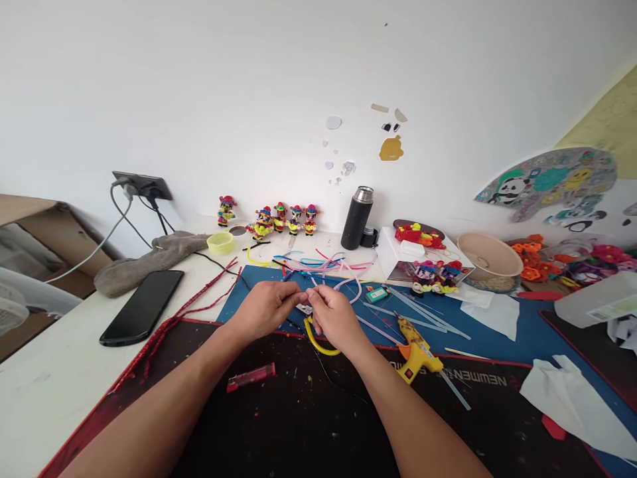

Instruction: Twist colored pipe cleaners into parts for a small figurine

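Note:
Over the near middle of the desk, my left hand (266,307) and my right hand (332,317) meet fingertip to fingertip. Both are closed in a pinch; whatever lies between the fingers is too small or hidden to name. Just below my right hand curves a bright yellow bendy strip (321,346), partly covered by the hand. A thin black cord (326,375) trails down beneath the hands. Behind them lie pink, blue and white craft strips (348,269) in a loose tangle. A red-wrapped packet (251,377) rests on the black mat in front of my left hand.
A yellow glue gun (417,352) lies right, beside clear glue sticks (428,315). A black phone (142,309) and red fuzzy strips (184,312) are left. Small colourful figures (294,219) and a black thermos (357,219) stand along the wall. White tissue (572,398) lies right.

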A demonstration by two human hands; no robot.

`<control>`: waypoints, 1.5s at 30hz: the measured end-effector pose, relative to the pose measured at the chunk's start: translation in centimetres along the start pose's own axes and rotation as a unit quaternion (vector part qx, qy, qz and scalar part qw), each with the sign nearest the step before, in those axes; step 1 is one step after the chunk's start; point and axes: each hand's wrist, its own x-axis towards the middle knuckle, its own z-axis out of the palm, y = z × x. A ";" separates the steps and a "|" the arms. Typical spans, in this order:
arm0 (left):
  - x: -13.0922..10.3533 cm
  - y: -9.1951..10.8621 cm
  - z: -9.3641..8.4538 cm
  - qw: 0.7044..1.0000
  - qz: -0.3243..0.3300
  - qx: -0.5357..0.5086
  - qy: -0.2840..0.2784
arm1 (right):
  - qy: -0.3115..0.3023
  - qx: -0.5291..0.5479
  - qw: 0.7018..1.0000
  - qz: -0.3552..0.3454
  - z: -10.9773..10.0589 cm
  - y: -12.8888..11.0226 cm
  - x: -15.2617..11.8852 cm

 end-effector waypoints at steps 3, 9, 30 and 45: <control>0.0 0.1 0.1 1.000 -0.005 0.021 0.009 | 0.015 -0.019 1.000 -0.010 -0.2 0.4 0.3; 0.2 0.4 0.6 0.997 -0.048 -0.057 0.011 | 0.039 -0.018 0.999 -0.031 -0.3 1.0 0.5; 0.4 0.3 0.4 0.935 -0.122 -0.329 -0.045 | 0.037 0.017 0.998 -0.046 0.5 1.1 0.0; -0.1 0.7 0.3 0.996 0.004 -0.078 0.040 | 0.033 0.101 0.994 -0.013 0.6 0.0 -0.1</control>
